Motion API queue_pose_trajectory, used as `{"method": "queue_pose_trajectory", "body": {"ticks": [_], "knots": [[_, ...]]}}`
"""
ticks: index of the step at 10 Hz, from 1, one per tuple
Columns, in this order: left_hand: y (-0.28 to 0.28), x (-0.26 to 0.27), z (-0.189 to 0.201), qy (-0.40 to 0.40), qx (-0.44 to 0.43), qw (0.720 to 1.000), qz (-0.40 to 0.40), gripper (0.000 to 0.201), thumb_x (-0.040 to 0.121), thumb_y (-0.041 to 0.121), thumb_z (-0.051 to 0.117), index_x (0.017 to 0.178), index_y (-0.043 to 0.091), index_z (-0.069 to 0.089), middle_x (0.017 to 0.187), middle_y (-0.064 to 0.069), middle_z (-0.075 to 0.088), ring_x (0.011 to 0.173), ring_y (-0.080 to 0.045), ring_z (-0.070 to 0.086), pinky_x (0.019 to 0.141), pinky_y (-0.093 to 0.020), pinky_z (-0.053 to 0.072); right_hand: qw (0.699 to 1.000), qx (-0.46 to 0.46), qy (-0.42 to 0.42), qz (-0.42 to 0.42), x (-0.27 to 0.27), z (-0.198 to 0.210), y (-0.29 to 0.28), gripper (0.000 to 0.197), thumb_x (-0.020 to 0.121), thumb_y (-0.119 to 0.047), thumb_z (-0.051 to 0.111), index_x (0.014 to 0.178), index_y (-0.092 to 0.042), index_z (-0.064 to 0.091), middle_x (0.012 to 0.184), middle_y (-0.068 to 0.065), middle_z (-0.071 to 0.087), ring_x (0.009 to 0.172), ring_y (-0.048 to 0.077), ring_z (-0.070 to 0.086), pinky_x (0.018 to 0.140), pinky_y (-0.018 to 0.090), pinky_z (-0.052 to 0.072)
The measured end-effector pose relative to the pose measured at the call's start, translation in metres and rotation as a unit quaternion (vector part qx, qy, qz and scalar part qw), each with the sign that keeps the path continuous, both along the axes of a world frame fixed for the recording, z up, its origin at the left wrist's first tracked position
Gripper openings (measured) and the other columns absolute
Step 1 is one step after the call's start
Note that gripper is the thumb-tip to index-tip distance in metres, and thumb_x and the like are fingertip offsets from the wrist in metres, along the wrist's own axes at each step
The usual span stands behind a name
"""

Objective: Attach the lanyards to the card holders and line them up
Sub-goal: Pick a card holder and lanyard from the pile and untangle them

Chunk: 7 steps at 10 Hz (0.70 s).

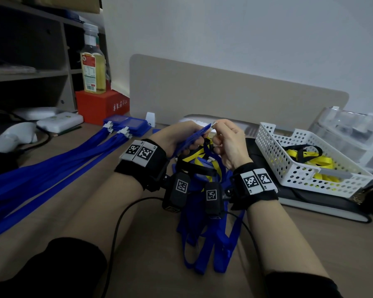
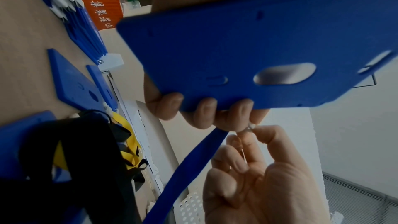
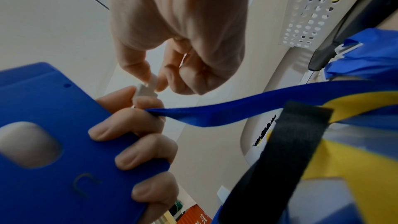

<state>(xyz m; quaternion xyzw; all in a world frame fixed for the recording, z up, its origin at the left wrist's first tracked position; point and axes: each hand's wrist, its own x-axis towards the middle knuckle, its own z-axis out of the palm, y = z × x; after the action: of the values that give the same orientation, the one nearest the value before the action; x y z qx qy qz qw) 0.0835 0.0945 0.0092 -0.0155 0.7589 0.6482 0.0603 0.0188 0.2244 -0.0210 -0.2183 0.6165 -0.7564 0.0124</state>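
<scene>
My left hand (image 1: 181,139) grips a blue card holder (image 2: 247,54) by its edge, raised above the desk, fingers curled under it (image 3: 133,157). My right hand (image 1: 220,134) pinches a white plastic clip (image 3: 148,88) at the end of a blue lanyard strap (image 3: 237,110), right at the holder's corner beside my left fingertips. The strap hangs down to a tangled pile of blue lanyards (image 1: 207,244) on the desk below both wrists. Whether the clip sits in the holder's slot is hidden by fingers.
Several blue lanyards (image 1: 52,168) with holders (image 1: 127,124) attached lie side by side at the left. A white perforated basket (image 1: 267,134) with yellow lanyards (image 1: 317,160) stands at the right. Loose blue holders (image 2: 71,81) lie near the beige divider (image 1: 224,93). A red box (image 1: 99,106) stands behind.
</scene>
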Motion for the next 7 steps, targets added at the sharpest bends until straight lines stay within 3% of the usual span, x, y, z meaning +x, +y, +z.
{"method": "queue_pose_trajectory", "body": {"ticks": [1, 2, 3, 4, 5, 6, 7], "knots": [[0.000, 0.001, 0.002, 0.001, 0.007, 1.000, -0.010, 0.025, 0.096, 0.023, 0.040, 0.072, 0.021, 0.046, 0.057, 0.004, 0.036, 0.052, -0.011, 0.027, 0.047, -0.021, 0.017, 1.000, -0.015, 0.006, 0.013, -0.001, 0.000, 0.000, 0.023, 0.090, -0.007, 0.052, 0.069, -0.015, 0.052, 0.060, 0.005, 0.036, 0.044, 0.009, 0.031, 0.035, 0.019, 0.021], [0.008, 0.006, 0.008, 0.017, -0.033, 0.999, 0.003, 0.023, 0.096, 0.021, 0.047, 0.073, 0.018, 0.049, 0.056, 0.004, 0.042, 0.050, -0.010, 0.033, 0.044, -0.020, 0.025, 0.999, -0.046, 0.002, 0.022, -0.001, 0.002, 0.001, 0.027, 0.091, -0.001, 0.049, 0.068, -0.015, 0.051, 0.052, -0.003, 0.037, 0.043, 0.007, 0.030, 0.037, 0.020, 0.019], [0.015, 0.006, 0.015, 0.096, -0.103, 0.985, 0.096, 0.014, 0.100, 0.019, 0.045, 0.098, 0.013, 0.057, 0.085, -0.004, 0.057, 0.071, -0.013, 0.052, 0.061, -0.022, 0.042, 0.998, -0.063, 0.002, 0.019, -0.003, 0.001, 0.001, 0.029, 0.089, 0.003, 0.048, 0.067, -0.016, 0.051, 0.052, -0.002, 0.034, 0.043, 0.007, 0.028, 0.038, 0.020, 0.019], [0.010, 0.005, 0.019, 0.122, -0.126, 0.971, 0.165, 0.028, 0.103, 0.025, 0.032, 0.117, 0.012, 0.052, 0.096, -0.005, 0.054, 0.072, -0.009, 0.053, 0.053, -0.012, 0.042, 0.998, -0.064, 0.010, 0.008, -0.006, -0.001, 0.002, 0.027, 0.087, 0.002, 0.049, 0.068, -0.017, 0.054, 0.057, -0.001, 0.035, 0.044, 0.006, 0.030, 0.037, 0.018, 0.021], [0.005, 0.004, 0.020, 0.109, -0.132, 0.966, 0.191, 0.030, 0.105, 0.024, 0.026, 0.111, 0.006, 0.050, 0.098, -0.006, 0.049, 0.072, -0.005, 0.056, 0.064, -0.008, 0.045, 0.997, -0.078, 0.016, 0.020, -0.006, -0.001, 0.002, 0.028, 0.085, 0.002, 0.049, 0.066, -0.019, 0.055, 0.054, -0.004, 0.037, 0.043, 0.005, 0.030, 0.037, 0.018, 0.023], [0.002, 0.004, 0.018, 0.072, -0.154, 0.967, 0.192, 0.035, 0.105, 0.025, 0.028, 0.075, 0.019, 0.044, 0.094, -0.008, 0.053, 0.090, -0.019, 0.047, 0.091, -0.034, 0.043, 0.995, -0.091, 0.017, 0.032, -0.006, 0.000, 0.001, 0.030, 0.085, 0.003, 0.048, 0.066, -0.019, 0.055, 0.051, -0.006, 0.037, 0.043, 0.005, 0.030, 0.037, 0.019, 0.023], [-0.004, -0.004, 0.014, 0.061, -0.193, 0.965, 0.164, 0.033, 0.101, 0.022, 0.038, 0.069, 0.020, 0.045, 0.076, 0.000, 0.049, 0.065, -0.012, 0.047, 0.067, -0.029, 0.044, 0.995, -0.093, 0.017, 0.042, -0.007, -0.001, 0.000, 0.035, 0.088, 0.005, 0.048, 0.065, -0.021, 0.056, 0.051, -0.006, 0.038, 0.042, 0.005, 0.029, 0.036, 0.018, 0.023]]}}
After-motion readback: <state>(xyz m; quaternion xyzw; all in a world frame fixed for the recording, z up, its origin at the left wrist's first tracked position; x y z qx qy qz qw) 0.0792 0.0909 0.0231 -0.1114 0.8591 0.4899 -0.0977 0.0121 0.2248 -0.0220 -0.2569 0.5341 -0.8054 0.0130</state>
